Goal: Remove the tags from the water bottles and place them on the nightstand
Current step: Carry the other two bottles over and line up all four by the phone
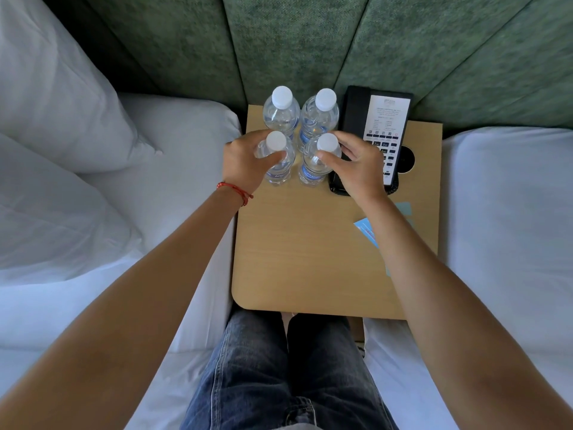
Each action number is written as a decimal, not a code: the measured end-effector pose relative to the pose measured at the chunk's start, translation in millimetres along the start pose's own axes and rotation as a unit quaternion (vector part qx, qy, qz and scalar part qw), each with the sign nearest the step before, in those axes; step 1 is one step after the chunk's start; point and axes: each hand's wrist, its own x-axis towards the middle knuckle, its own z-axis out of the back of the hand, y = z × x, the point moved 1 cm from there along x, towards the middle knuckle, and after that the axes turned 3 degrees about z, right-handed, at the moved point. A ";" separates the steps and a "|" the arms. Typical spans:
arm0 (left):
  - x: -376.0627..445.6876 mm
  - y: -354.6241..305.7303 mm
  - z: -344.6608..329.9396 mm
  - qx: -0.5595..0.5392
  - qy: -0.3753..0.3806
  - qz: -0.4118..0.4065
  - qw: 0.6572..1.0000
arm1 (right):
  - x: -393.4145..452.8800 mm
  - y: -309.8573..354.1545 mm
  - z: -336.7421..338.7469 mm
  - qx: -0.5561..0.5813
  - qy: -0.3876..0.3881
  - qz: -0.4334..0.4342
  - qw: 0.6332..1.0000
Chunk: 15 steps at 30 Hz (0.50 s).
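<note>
Several clear water bottles with white caps stand in a square at the back of the wooden nightstand (297,259). My left hand (245,162) grips the front left bottle (277,156) around its shoulder. My right hand (356,166) grips the front right bottle (316,159) the same way. Behind them stand the back left bottle (281,110) and the back right bottle (321,113), untouched. Light blue tags (366,229) lie flat on the nightstand's right side, partly hidden under my right forearm. No tag shows on any bottle neck.
A black desk phone (387,125) sits right of the bottles, close to my right hand. White beds (508,228) flank the nightstand on both sides, with pillows (55,119) on the left. A green padded headboard (310,41) rises behind. My jeans-clad legs (279,367) are below.
</note>
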 end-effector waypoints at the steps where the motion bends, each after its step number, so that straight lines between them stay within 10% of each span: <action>1: 1.0 -0.4 0.8 -0.003 0.011 -0.003 1.000 | 1.3 0.1 0.9 0.000 0.012 0.001 1.000; 15: 5.1 -2.5 -1.7 -0.033 0.033 0.013 0.999 | 3.0 -0.8 -0.2 0.000 0.019 -0.003 1.000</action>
